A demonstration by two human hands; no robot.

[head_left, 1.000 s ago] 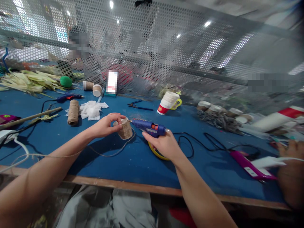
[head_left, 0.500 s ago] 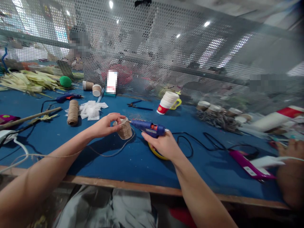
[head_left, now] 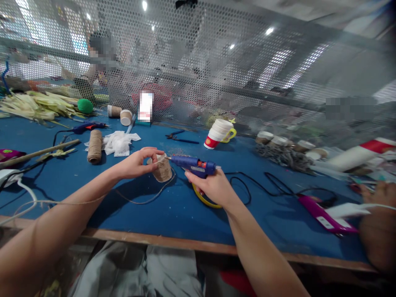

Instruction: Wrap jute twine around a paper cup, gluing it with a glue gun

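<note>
My left hand [head_left: 136, 163] pinches the rim of a small cup wrapped in jute twine [head_left: 161, 168], held just above the blue table [head_left: 173, 210]. A loose strand of twine [head_left: 136, 200] trails from the cup toward me. My right hand [head_left: 213, 187] grips a blue hot glue gun [head_left: 193, 164], its nozzle touching the cup's upper edge. A yellow ring [head_left: 202, 198] lies partly under my right hand.
A twine spool [head_left: 95, 146], white cloth [head_left: 119, 142], scissors [head_left: 179, 137], stacked paper cups [head_left: 220, 133] and a second glue gun [head_left: 88, 126] lie farther back. Black cable [head_left: 266, 183] and a magenta tool [head_left: 321, 212] lie right. Another person's hand [head_left: 379, 192] is at the right edge. Perforated screen [head_left: 198, 66] behind.
The glue gun's nozzle has shifted slightly up and left along the cup's rim. Both hands have otherwise stayed nearly still.
</note>
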